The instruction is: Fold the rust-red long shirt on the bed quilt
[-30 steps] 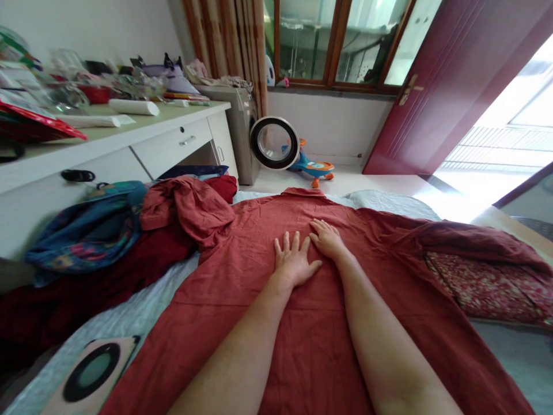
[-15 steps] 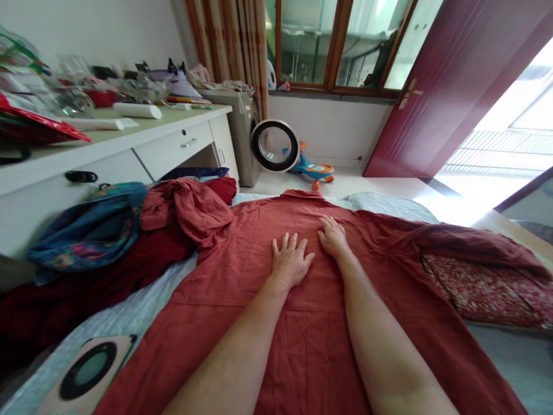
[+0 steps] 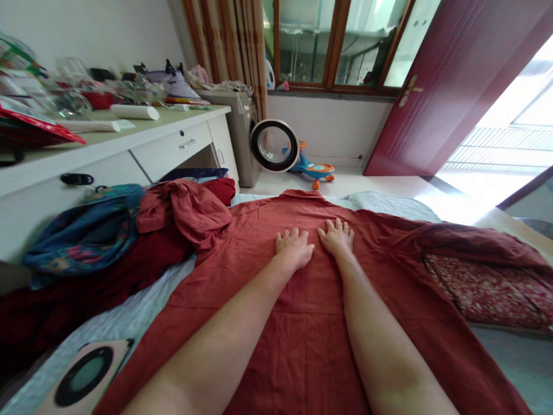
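A large rust-red shirt [image 3: 311,323] lies spread out flat on the bed, collar at the far end. My left hand [image 3: 294,246] rests palm down on its upper middle, fingers stretched out. My right hand [image 3: 337,236] lies flat beside it, also palm down with fingers apart, just below the collar. Both hands press on the cloth and hold nothing.
A heap of red and blue clothes [image 3: 129,225] lies at the left against a white desk [image 3: 129,147] cluttered with things. A flowered red cloth [image 3: 488,288] lies at the right. A round-faced device [image 3: 82,377] sits near the bed's left corner. A washing machine [image 3: 254,138] and toy [image 3: 313,169] stand beyond.
Both hands have slid farther up the shirt toward the collar, staying flat on the cloth. The shirt itself has not shifted.
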Motion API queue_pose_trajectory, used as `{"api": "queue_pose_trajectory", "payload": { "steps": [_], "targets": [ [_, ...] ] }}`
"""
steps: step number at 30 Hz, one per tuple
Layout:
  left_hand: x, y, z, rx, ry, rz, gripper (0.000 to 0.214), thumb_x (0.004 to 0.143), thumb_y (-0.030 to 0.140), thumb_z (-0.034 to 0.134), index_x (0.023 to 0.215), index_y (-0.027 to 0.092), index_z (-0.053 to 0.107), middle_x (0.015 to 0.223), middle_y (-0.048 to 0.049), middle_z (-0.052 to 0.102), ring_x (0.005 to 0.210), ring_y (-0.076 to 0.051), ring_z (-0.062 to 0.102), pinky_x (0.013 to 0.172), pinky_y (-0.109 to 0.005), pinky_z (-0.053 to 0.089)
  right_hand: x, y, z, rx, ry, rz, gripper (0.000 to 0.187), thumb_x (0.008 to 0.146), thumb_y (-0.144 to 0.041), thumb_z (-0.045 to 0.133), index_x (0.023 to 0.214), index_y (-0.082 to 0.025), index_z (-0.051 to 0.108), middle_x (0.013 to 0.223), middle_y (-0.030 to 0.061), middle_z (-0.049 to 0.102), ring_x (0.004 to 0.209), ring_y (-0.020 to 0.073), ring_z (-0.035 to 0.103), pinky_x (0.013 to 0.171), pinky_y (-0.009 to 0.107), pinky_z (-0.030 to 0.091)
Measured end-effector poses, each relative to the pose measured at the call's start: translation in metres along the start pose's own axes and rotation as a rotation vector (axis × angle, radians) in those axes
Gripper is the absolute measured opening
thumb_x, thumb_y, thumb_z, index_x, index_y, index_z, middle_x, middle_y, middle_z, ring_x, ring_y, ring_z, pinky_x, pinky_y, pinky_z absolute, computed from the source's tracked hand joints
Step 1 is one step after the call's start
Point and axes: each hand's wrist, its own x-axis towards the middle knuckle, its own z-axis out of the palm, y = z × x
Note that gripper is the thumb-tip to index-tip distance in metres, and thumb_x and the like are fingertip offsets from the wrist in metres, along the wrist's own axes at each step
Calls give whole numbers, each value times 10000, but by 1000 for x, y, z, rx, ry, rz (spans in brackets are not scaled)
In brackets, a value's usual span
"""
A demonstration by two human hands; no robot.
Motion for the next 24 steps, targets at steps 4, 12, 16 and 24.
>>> {"api": "queue_pose_trajectory", "payload": {
  "steps": [4, 12, 16, 24],
  "targets": [
    [32, -25, 8, 2, 23, 79, 578, 928, 558, 389, 1398, 228, 458, 1525, -119, 398, 1416, -295, 326, 1152, -539, 227, 0, 0, 1, -12, 19, -4, 619, 941, -563, 338, 1456, -229, 425, 1572, 134, 291, 1437, 357, 224, 1121, 541, 187],
    [79, -101, 4, 85, -29, -36, 704, 917, 651, 295, 1482, 235, 350, 1597, -100, 263, 1468, -293, 214, 1169, -511, 185, 1, -1, 4, -20, 28, 0, 614, 941, -560, 343, 1451, -231, 429, 1573, 129, 292, 1437, 353, 227, 1126, 541, 184],
    [94, -132, -5, 128, -15, -118, 716, 914, 653, 273, 1485, 228, 353, 1590, -101, 279, 1453, -329, 233, 1164, -502, 189, 0, -1, 4, -13, 27, -2, 616, 943, -559, 340, 1458, -231, 420, 1575, 129, 286, 1442, 353, 217, 1128, 545, 181],
    [112, -145, -5, 151, 22, -216, 659, 932, 593, 278, 1428, 183, 423, 1551, -142, 343, 1426, -329, 276, 1146, -540, 210, 0, -1, 4, -18, 38, -2, 610, 940, -551, 346, 1452, -230, 430, 1573, 122, 295, 1443, 352, 219, 1127, 536, 193]
  ]
}}
